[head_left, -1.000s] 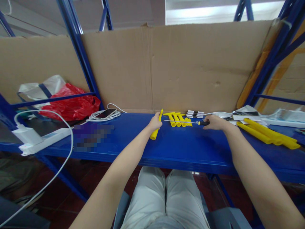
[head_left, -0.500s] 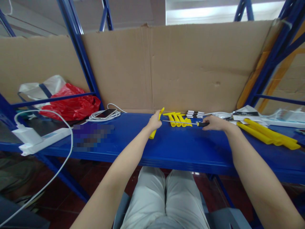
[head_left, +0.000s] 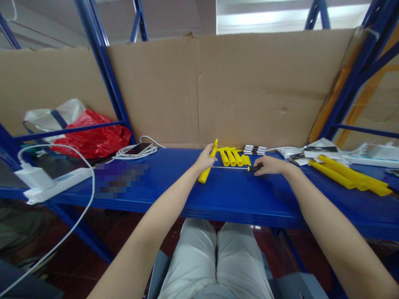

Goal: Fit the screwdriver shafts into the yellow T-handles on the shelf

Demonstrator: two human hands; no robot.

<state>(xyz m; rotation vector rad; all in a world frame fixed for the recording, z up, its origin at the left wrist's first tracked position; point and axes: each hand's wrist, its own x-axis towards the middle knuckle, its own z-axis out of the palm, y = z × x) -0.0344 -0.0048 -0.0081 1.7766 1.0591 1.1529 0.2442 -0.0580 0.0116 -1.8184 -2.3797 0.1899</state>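
My left hand point(head_left: 205, 159) is closed around a yellow T-shaped tube piece point(head_left: 204, 176), tilted just above the blue shelf point(head_left: 174, 178). A long-shafted screwdriver with a black and yellow handle point(head_left: 254, 168) is gripped in my right hand point(head_left: 271, 165). Its thin shaft points left, and the tip meets or passes by the yellow piece at my left fingers; which of the two I cannot tell. Behind the shaft lies a row of several similar yellow pieces point(head_left: 231, 158). Small white packets with black bands point(head_left: 254, 149) are stacked just past them.
Long yellow tubes point(head_left: 349, 176) lie at the right beside papers and a white power strip point(head_left: 370, 160). Leftward are a phone point(head_left: 140, 148) on a coiled white cable, a red plastic bag point(head_left: 93, 135) and a plugged-in charger point(head_left: 35, 176). A cardboard sheet point(head_left: 249, 91) stands behind.
My right hand has moved left and slightly toward me with the screwdriver, so its tip is now at the yellow piece. The left hand has turned the piece, showing more of its lower end.
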